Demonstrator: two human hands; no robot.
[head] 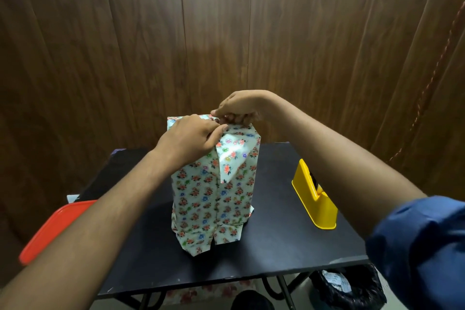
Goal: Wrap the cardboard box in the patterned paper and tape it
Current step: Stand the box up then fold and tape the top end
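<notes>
Red lid [54,230]: flat, far down and left of the left hand, overhanging the table's left edge.
Left hand [192,139]: fingers curled, pinching the paper fold at the box's top.
Box [214,191]: stands upright on the black table [281,244], covered in patterned paper [198,209]; it sits directly beneath both hands, a triangular flap hanging just below the left thumb.
Right hand [239,107]: fingers bent down, gripping the top edge of the paper, touching the left fingertips.
Yellow tape dispenser [314,197]: below and right of the right hand, apart from the box.
Blue sleeve [422,246]: rolled up on the right arm.
</notes>
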